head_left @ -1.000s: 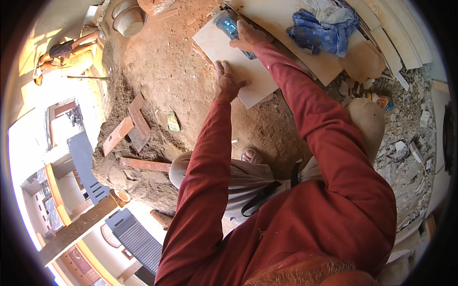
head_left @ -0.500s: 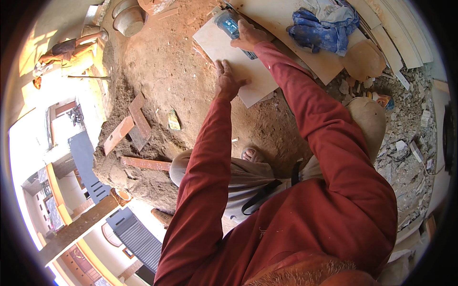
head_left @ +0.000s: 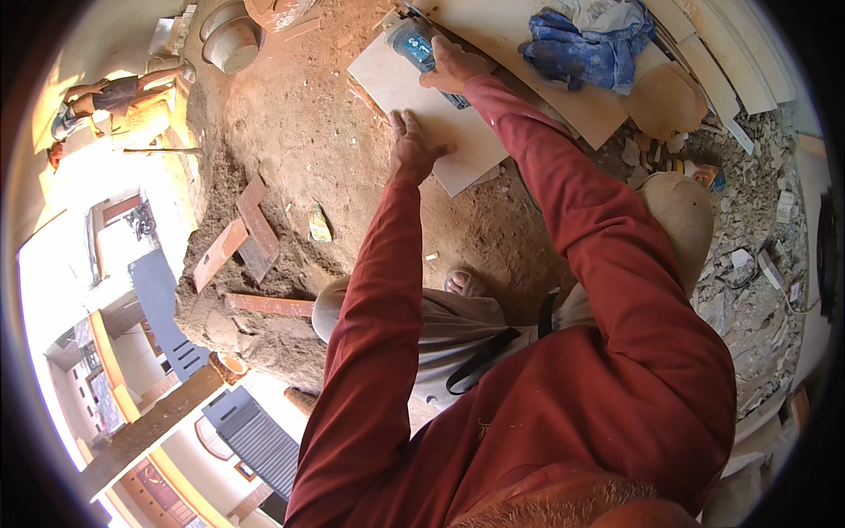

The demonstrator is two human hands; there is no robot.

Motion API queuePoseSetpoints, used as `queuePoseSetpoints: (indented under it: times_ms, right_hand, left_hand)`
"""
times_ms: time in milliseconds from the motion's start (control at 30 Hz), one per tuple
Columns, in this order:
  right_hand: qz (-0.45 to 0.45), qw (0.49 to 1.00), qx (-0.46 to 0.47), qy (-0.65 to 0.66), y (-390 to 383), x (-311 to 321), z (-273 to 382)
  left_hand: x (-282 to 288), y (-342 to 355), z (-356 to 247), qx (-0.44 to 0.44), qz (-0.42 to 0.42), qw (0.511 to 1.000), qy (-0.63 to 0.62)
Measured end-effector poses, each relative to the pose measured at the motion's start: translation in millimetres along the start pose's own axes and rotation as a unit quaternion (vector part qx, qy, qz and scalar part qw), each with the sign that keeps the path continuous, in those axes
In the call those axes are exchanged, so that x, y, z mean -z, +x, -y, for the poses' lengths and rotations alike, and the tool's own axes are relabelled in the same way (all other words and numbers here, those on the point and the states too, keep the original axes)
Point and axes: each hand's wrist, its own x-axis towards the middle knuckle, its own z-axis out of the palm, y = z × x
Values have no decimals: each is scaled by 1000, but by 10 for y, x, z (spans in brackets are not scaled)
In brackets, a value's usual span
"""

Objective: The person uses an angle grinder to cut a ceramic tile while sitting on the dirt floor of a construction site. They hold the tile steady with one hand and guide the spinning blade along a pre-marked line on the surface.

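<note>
Far left of the pale tile (head_left: 480, 148), well apart from it: a person in a dark top (head_left: 114, 95), bent over in bright light. Grey basin (head_left: 233, 51) next, left of the tile and about level with its far end. Reddish-brown pieces (head_left: 255, 224) left of the tile and nearer the wearer, lying loosely on loose soil. Small yellowish packet (head_left: 319, 223) between those pieces and the tile, on the dirt floor (head_left: 304, 114).

Left hand (head_left: 412, 157) on the tile's left edge, palm down, fingers stretched forward, thumb spread out to the right. It grips nothing visible; the tile lies under it.

Blue power tool (head_left: 411, 46) over the tile's far part, ahead of the left hand and apart from it. Underside hidden; cannot tell how its base meets the tile.

Right hand (head_left: 451, 68) wrapped around the tool's body at the tile's far right side; fingertips partly out of sight. Tile extends below this hand, towards the wearer.

Right of the tile: larger pale slab (head_left: 563, 110), bearing a rumpled blue cloth (head_left: 585, 51). Rounded tan piece (head_left: 666, 101) farther right of the tile, then grey rubble (head_left: 748, 220), well apart from it.
</note>
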Motion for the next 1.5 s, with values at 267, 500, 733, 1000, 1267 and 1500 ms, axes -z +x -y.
queuePoseSetpoints:
  times_ms: [267,500,733,1000,1267,1500]
  right_hand:
    - [-15,1000,6,4,-14,-23,-51]
    - [-28,999,15,9,-43,-71,-76]
    - [-47,998,28,7,-74,-99,-124]
    - [-47,999,24,4,-89,-116,-105]
    - [-69,996,59,20,-174,-58,-219]
    - [-56,997,41,43,-321,-15,-180]
  left_hand:
    - [1,17,-4,-1,5,1000,-6]
    - [2,3,-5,-2,-1,1000,-11]
    - [66,0,-90,20,31,999,-40]
    - [8,6,12,-13,-6,1000,-5]
    - [-17,50,-51,-3,16,1000,-22]
    - [-42,53,58,-10,32,999,-43]
